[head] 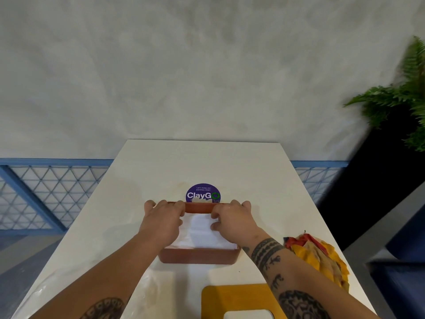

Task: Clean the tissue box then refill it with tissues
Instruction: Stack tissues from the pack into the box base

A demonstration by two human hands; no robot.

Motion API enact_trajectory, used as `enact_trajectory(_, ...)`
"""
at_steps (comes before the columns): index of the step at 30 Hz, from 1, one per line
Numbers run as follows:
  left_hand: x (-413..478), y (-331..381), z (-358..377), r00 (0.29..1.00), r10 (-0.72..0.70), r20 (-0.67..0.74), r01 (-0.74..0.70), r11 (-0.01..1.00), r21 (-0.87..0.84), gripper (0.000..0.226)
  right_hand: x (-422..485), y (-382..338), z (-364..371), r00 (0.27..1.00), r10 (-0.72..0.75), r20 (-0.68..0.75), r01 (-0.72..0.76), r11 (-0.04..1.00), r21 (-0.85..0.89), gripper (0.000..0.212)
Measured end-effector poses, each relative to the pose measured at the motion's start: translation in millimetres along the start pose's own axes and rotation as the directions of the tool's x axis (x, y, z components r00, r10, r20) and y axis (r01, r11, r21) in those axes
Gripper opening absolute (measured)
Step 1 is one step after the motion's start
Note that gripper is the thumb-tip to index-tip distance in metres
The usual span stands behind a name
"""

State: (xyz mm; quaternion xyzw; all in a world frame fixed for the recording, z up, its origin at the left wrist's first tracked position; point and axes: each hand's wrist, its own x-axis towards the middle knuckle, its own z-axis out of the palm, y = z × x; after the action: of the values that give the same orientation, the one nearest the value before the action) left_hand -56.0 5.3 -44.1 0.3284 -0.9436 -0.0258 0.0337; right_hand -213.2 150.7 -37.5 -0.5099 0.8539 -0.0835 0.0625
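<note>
A reddish-brown open tissue box (197, 256) sits in the middle of the white table (230, 162). A stack of white tissues (200, 231) fills it. My left hand (161, 224) lies flat on the left side of the stack, fingertips over the box's far rim. My right hand (232, 222) rests on the right side, thumb and fingers pinching the tissues' edge near the far rim. The box's wooden yellow lid (232, 300), with a slot cut in it, lies flat at the near table edge.
A crumpled yellow, red and tan cloth (322, 256) lies to the right of the box. A clear plastic wrapper (147, 288) lies at the near left. A round purple sticker (203, 193) is behind the box. A fern in a black planter (379, 171) stands at the right.
</note>
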Motion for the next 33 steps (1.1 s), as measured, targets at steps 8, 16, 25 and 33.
enact_trajectory(8,-3,-2,5,0.995,0.082,-0.059,-0.077,0.994,0.082,0.031,2,-2,4,0.998,-0.054,-0.025,0.048,0.977,-0.207,0.018)
enact_trajectory(16,-2,-2,2,0.941,0.327,-0.082,-0.326,0.945,0.031,0.022,0,-15,18,0.929,-0.320,-0.187,0.294,0.943,-0.154,0.014)
enact_trajectory(25,4,7,0,0.980,0.142,0.137,-0.163,0.975,0.154,0.023,2,-6,9,0.984,-0.177,-0.006,0.169,0.949,-0.268,0.016)
enact_trajectory(33,0,-3,-7,0.998,0.050,-0.030,-0.048,0.997,0.060,0.020,-7,10,-10,0.990,-0.038,-0.133,0.026,0.996,-0.090,0.016)
